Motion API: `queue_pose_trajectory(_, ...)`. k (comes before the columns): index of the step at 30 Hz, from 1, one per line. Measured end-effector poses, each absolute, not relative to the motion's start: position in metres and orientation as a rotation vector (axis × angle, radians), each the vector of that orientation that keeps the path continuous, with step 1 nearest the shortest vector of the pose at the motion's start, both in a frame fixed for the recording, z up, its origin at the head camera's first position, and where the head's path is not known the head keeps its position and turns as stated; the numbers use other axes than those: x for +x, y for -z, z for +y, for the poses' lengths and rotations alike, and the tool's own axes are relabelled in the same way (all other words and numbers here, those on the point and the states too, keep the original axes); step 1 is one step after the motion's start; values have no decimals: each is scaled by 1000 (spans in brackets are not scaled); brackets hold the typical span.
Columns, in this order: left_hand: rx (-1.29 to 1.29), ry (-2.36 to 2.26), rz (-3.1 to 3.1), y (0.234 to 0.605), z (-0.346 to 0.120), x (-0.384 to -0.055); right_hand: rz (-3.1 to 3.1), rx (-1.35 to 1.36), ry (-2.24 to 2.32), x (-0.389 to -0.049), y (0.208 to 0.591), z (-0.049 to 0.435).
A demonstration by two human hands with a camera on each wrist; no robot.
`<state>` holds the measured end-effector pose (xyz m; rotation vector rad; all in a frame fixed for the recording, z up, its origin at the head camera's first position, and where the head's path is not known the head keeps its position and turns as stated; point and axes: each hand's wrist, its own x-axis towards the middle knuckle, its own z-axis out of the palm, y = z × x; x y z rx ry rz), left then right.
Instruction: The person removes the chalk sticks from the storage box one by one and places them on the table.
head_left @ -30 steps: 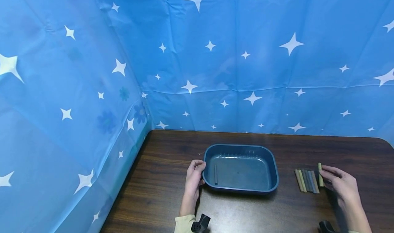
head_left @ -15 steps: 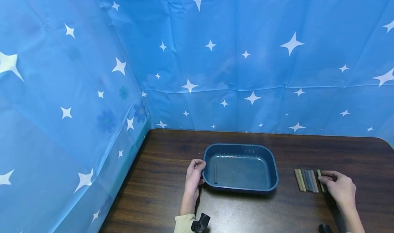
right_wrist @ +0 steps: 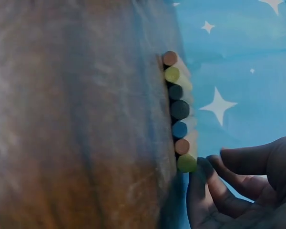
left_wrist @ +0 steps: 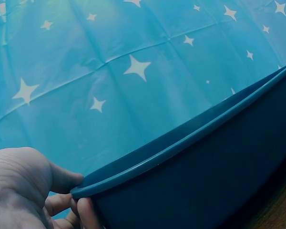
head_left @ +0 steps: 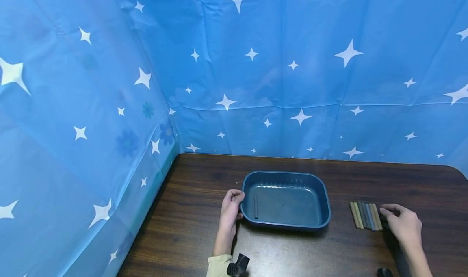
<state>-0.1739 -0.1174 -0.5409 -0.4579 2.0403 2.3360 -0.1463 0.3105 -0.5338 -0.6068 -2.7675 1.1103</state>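
My left hand (head_left: 231,210) pinches the left rim of a dark blue plastic basin (head_left: 283,225), thumb on one side and fingers on the other in the left wrist view. Inside the basin lies one dark stick (head_left: 256,207). To its right, several coloured chalk sticks (head_left: 365,216) lie side by side in a row. Seen end-on in the right wrist view, they are orange-brown, yellow, dark, blue and green. My right hand (head_left: 405,224) is at the row's right end, its fingertips touching the yellow-green chalk stick (right_wrist: 187,163); the thumb stands apart from it.
Everything rests on a dark wood-grain table (head_left: 292,252). Blue star-patterned cloth (head_left: 263,78) hangs behind and along the left side. A black wrist camera (head_left: 238,265) sits on the left sleeve.
The yellow-green chalk stick, earlier pinched apart from the row, now lies against its right end. My right hand lowered and shifted slightly left with it. The left hand stayed put.
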Motion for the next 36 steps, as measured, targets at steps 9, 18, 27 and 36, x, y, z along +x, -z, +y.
queue_pose_trajectory(9, -452, -2354, 2012, 540, -120, -175, -2761, -625, -1146, -145, 511, 300)
queue_pose_trajectory(18, -445, -2349, 2002, 539, -121, -175, -2731, -507, -1245, -142, 480, 273)
queue_pose_trajectory(27, -441, -2355, 1994, 541, -120, -174, -2687, -347, -1286, -140, 469, 245)
queue_pose_trajectory(36, -406, -2340, 1975, 512, -118, -164, -2620, -222, -1455, -140, 456, 212)
